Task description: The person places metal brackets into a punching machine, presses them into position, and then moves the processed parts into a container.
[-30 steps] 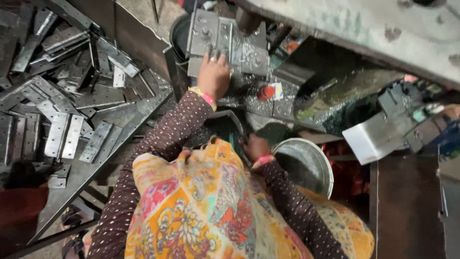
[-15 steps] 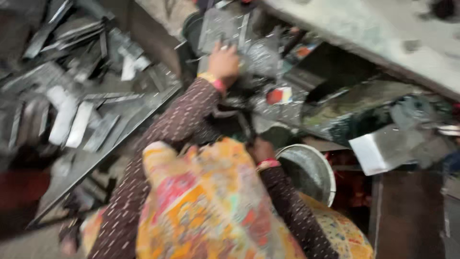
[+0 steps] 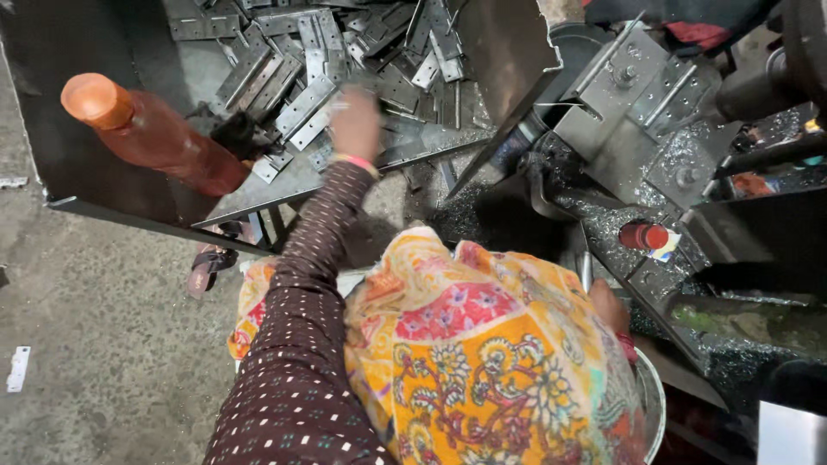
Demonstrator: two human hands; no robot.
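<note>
Left hand blurred over metal brackets in tray, grip unclear; orange bottle at tray's left edge; right hand mostly hidden behind patterned cloth.

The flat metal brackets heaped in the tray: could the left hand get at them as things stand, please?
Probably yes: the left hand is stretched out over the metal brackets, nothing between them; the orange bottle stands off to the side.
</note>
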